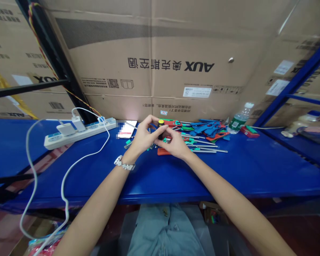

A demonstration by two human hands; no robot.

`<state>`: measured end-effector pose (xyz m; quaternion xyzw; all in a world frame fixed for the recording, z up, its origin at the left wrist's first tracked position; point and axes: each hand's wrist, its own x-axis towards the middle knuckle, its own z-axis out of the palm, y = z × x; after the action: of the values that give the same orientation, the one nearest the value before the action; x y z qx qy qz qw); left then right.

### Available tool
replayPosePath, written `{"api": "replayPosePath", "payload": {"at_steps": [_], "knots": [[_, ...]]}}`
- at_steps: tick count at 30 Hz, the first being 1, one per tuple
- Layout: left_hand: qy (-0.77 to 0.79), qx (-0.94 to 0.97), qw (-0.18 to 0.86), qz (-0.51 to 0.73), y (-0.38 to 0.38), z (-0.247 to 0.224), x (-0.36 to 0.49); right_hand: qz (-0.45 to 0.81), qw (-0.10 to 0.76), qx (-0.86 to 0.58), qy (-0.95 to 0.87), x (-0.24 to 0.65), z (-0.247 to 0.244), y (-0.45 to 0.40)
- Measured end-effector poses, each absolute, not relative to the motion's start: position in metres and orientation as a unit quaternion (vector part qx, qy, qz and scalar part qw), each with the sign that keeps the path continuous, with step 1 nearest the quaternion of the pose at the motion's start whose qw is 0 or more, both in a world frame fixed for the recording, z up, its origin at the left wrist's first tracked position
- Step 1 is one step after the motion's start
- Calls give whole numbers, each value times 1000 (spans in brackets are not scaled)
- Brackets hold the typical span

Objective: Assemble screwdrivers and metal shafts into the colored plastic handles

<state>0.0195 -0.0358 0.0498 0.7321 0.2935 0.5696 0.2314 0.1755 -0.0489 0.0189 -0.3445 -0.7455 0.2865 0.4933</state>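
A short black handle with a yellow end (161,124), like that of a screwdriver, stands roughly upright between my hands. My left hand (147,133) is closed around it, index finger arched behind and thumb in front. The fingers of my right hand (174,142) pinch together at its lower part; whatever is below them is hidden. Under and beside my hands lie several stick lighters with long metal tubes, among them a red one (173,123) and an orange one (163,152). A heap of blue plastic lighter parts (208,128) lies to the right.
A phone (127,129) and a white power strip (80,134) with chargers and cables lie left on the blue shelf (160,185). A green-labelled bottle (239,119) and a red packet (249,132) are at the right. A large cardboard box (160,81) closes off the back.
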Motion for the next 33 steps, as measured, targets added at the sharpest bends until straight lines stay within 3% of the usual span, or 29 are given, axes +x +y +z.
{"api": "replayPosePath", "payload": {"at_steps": [4,12,20,27,33], "knots": [[319,714,205,589,-35,48,22,277,530,-385,-703,167,12,-45],[272,764,252,528,-35,55,12,325,435,-331,-772,179,25,-49],[316,708,212,594,-34,51,19,293,556,-376,-681,166,14,-45],[267,771,265,514,-35,55,11,298,458,-345,-763,178,26,-51],[306,722,210,584,-33,51,21,255,544,-381,-702,168,16,-47]]}}
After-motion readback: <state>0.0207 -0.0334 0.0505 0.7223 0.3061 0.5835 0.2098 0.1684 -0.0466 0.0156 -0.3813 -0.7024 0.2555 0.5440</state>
